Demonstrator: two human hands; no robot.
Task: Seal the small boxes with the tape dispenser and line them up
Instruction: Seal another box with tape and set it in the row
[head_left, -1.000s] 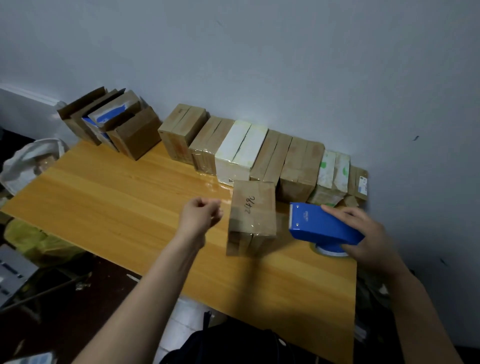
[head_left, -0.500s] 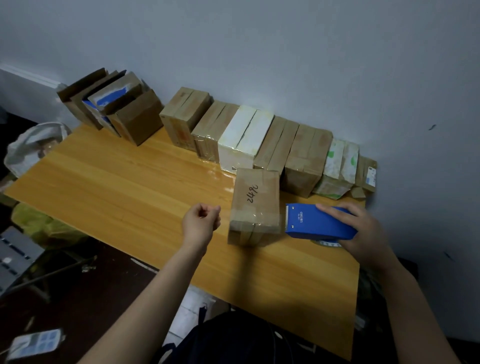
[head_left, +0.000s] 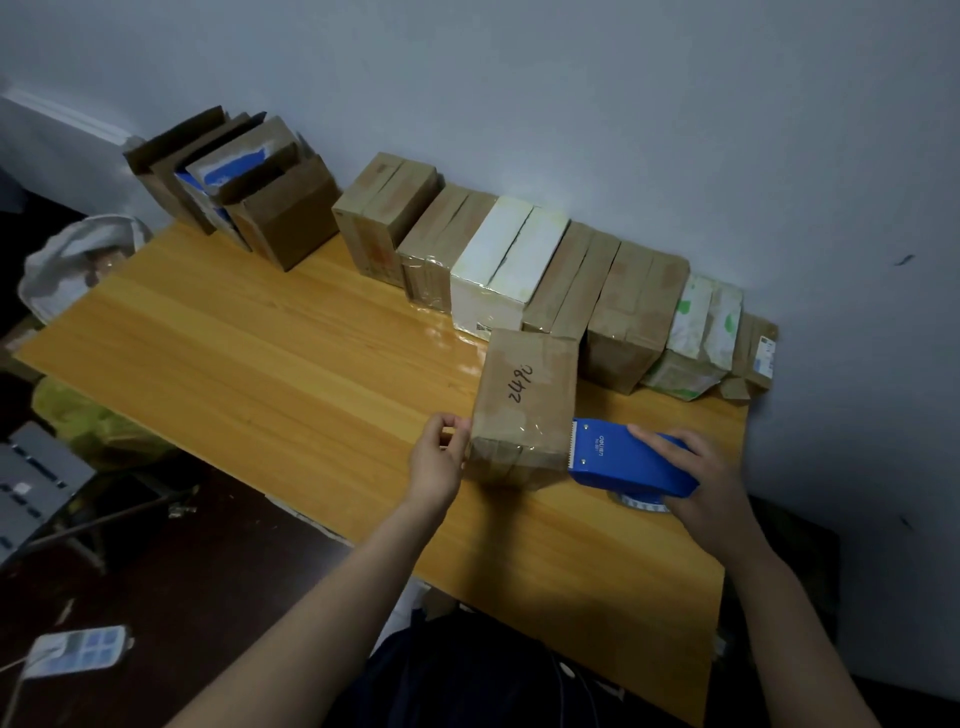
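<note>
Grips the blue tape dispenser (head_left: 623, 460) from above with the right hand (head_left: 698, 480), fingers wrapped over its back, toothed edge just beside the right side of the brown box marked 2490 (head_left: 524, 410). Sets the left hand (head_left: 436, 460), fingers curled, against that box's near-left edge; cannot tell whether pinching or only touching. Holds both hands apart, one on each side of the box. Stands the box on the wooden worktop (head_left: 260, 364), just in front of the row of taped boxes (head_left: 519, 260) lined along the wall. Shows glossy clear tape over the box's near end. Has open cartons (head_left: 280, 218) at the worktop's far-left corner.
</note>
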